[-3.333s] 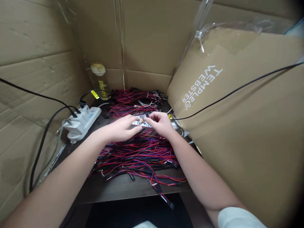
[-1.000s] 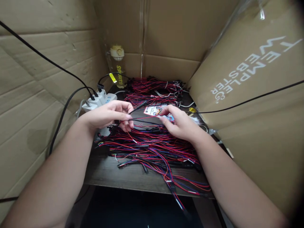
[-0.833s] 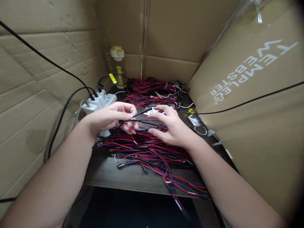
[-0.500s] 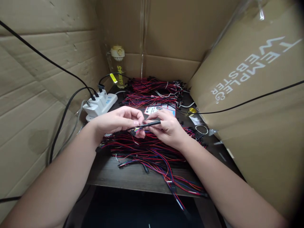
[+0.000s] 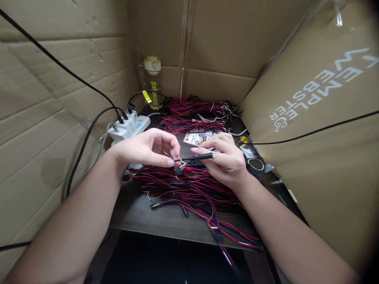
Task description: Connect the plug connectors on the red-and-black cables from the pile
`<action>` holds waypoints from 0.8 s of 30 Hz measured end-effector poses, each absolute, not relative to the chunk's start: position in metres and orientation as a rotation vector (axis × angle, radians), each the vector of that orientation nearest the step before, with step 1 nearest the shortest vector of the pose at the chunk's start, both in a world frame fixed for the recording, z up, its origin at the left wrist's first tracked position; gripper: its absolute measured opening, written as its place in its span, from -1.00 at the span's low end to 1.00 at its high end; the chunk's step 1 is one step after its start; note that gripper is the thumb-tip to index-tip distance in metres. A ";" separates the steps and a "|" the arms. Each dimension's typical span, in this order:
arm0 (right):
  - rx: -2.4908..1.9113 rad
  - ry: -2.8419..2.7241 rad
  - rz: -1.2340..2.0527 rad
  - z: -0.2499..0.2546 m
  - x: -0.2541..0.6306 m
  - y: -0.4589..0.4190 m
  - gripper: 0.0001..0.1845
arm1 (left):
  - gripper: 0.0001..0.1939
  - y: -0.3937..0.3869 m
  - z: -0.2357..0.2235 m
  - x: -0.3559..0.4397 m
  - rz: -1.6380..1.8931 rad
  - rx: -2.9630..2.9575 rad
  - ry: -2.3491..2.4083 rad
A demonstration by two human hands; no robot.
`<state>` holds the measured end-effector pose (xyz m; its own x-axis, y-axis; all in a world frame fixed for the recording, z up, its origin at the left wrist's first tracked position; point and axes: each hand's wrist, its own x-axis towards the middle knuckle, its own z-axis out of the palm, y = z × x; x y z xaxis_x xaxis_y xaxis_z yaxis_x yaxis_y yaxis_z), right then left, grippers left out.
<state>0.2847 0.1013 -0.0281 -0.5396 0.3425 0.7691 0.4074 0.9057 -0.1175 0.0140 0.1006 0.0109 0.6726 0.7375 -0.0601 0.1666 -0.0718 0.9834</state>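
Both hands meet over the wire bundles in the middle of the table. My left hand point(image 5: 154, 149) pinches a thin black cable near its fingertips. This wire harness point(image 5: 204, 156) carries a thick black sleeve that runs rightward across the fingers of my right hand point(image 5: 226, 159). That hand is closed, thumb and fingers round the harness. Below the left fingertips hangs a small black connector point(image 5: 177, 170) with several coloured wires. Under both hands lies a pile of red, blue and black wires point(image 5: 189, 185); the hands hide part of it.
A white power strip point(image 5: 128, 126) with plugs stands at left. Behind are more bundled wires point(image 5: 192, 106), a clear bottle with a cream lid point(image 5: 152, 65), and printed cards point(image 5: 197, 138). Cardboard walls point(image 5: 219, 35) enclose the table. A black cable point(image 5: 310, 133) crosses at right; a hair-tie-like ring point(image 5: 255, 164) lies near it.
My right hand, spread apart from the cable a moment ago, has closed round the harness. The black sleeve has swung lower and rightward, and the small connector now hangs in view below the left fingers.
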 end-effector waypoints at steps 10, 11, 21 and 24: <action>-0.516 -2.315 -0.313 -0.021 0.280 0.099 -0.81 | -0.87 0.100 0.008 0.017 0.716 1.744 0.865; -0.517 -2.319 -0.310 -0.020 0.280 0.098 -0.80 | -0.86 0.099 0.008 0.017 0.722 1.736 0.862; -0.419 -2.200 -0.135 -0.027 0.281 0.099 -0.78 | -0.87 0.095 0.011 0.018 0.693 1.723 0.791; -0.429 -2.111 -0.083 -0.029 0.278 0.102 -0.91 | -0.91 0.100 0.008 0.014 0.726 1.792 0.763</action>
<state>0.2783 0.1016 -0.0292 -0.4911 0.2703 0.8281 0.3342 0.9363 -0.1074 0.0140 0.1000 0.0083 0.6185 0.7755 0.1271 0.1649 -0.2862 0.9439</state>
